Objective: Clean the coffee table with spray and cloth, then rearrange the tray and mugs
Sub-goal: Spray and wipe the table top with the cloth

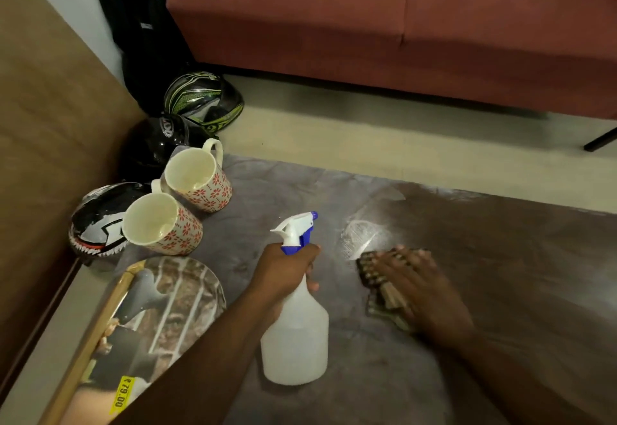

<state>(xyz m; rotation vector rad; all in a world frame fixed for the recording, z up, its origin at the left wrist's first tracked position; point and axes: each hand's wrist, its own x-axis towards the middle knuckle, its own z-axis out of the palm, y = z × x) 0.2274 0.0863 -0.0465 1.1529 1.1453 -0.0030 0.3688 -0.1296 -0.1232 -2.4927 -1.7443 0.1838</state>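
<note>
Across the dark tabletop [467, 291] we saw a pale wet patch of spray just beyond the cloth, not yet wiped away. At the left edge lay the round printed tray [173, 294], partly hanging past the tabletop's corner, a yellow price sticker near its lower rim. Beyond it stood the two mugs [180, 204], patterned in red flowers, touching or nearly so, both empty and upright.

Near the middle stood the spray bottle [295, 334] — white, with a blue and white trigger head — resting on the tabletop. Our left hand [283, 272] was closed round its neck, just under the trigger. To its right, our right hand [417, 286] lay flat with fingers spread, pressing down on the folded dark cloth [380, 291]; the blur suggested it was mid-wipe.

We judged cleaning to be under way, the rearranging not begun. The risks lay on the left: a wide sweep of the cloth could knock the bottle or reach the mugs, and a forearm brushing the overhanging tray could tip it to the floor — where helmets [203, 100] sat close by.
</note>
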